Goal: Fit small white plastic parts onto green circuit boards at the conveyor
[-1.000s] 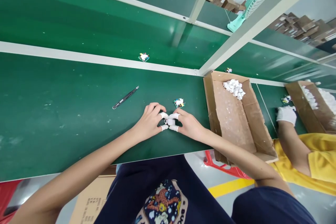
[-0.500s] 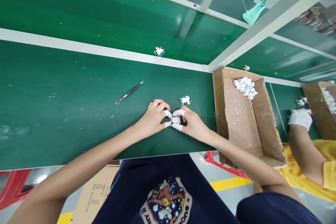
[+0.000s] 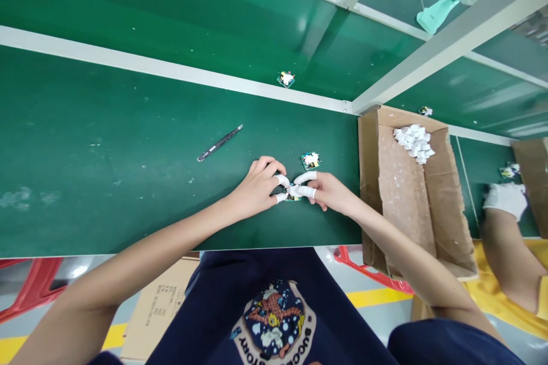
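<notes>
A small circuit board [image 3: 293,198] with a white lump on top sits at the bench surface between my hands, partly covered by fingers. My left hand [image 3: 262,188] grips its left side between a thumb and finger in white finger cots. From the right, my right hand [image 3: 331,191] reaches over it, cotted fingers closed at its white top; exactly what they pinch is hard to make out. A second circuit board [image 3: 310,160] with white material lies just beyond my right hand. Black tweezers [image 3: 220,143] rest on the green bench to the left.
A cardboard box [image 3: 402,205] with a pile of white pieces [image 3: 414,142] stands at the right. Another circuit board [image 3: 286,78] lies beyond the white rail [image 3: 171,72]. A co-worker's gloved hand [image 3: 506,199] is at far right, near another box. A slanted post [image 3: 411,63] rises behind the box.
The circuit board between my hands now shows more of its surface. My right fingers have shifted from its side to over its top, while my left hand keeps its grip. The view has shifted slightly.
</notes>
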Motion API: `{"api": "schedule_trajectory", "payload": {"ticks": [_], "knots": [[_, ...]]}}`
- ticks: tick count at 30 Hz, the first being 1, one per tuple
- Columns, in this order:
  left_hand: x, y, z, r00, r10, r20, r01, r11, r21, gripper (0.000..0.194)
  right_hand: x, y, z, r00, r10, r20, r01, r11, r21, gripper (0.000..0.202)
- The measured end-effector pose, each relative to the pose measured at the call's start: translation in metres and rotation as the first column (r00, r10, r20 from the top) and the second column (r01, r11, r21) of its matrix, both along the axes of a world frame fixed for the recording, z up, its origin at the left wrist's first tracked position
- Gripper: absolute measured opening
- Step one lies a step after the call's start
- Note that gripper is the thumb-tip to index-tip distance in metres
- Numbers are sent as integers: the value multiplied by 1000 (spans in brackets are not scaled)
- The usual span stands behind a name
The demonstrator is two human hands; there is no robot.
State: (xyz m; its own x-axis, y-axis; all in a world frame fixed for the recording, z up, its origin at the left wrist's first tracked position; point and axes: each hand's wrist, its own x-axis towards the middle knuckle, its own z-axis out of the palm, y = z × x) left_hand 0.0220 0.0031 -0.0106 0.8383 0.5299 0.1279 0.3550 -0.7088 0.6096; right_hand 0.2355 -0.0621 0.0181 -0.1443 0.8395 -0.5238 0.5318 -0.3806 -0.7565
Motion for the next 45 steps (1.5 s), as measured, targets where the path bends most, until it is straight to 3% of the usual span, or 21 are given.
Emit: {"api": "schedule_trajectory", "payload": {"ticks": [2,9,22,25,29,34,38,42,45], "knots": [[0,0,0,1000,-4,-5,5,1000,5,15,1,2,-3,994,-28,-103,16,993,-114,26],[1,1,0,1000,-6,-4,5,1000,-7,15,-2,4,0,979,-35,-200,0,985,-172,32],[2,0,0,1000,-14,-8,15,1000,16,16,-8,5,3,982,152,111,-150,988,-21,19],[2,0,0,1000,-13,-13,13,1000,7,16,-11,7,7,988,145,44,-141,986,-86,17],[2,0,1,1000,-17,-13,17,1000,11,17,-17,10,11,966,126,225,-123,992,-27,15],[2,0,1,1000,-9,-19,10,1000,16,15,-18,12,11,992,112,61,-106,989,-104,16],[3,-1,1,1000,-11,-19,12,1000,18,16,-16,13,8,983,92,157,-86,995,-46,14],[2,-1,0,1000,-6,-18,6,1000,18,16,-9,14,4,994,57,-90,-73,982,-175,12],[2,-1,0,1000,-5,-9,6,1000,24,16,-4,15,2,992,31,-120,-54,981,-189,9]]}}
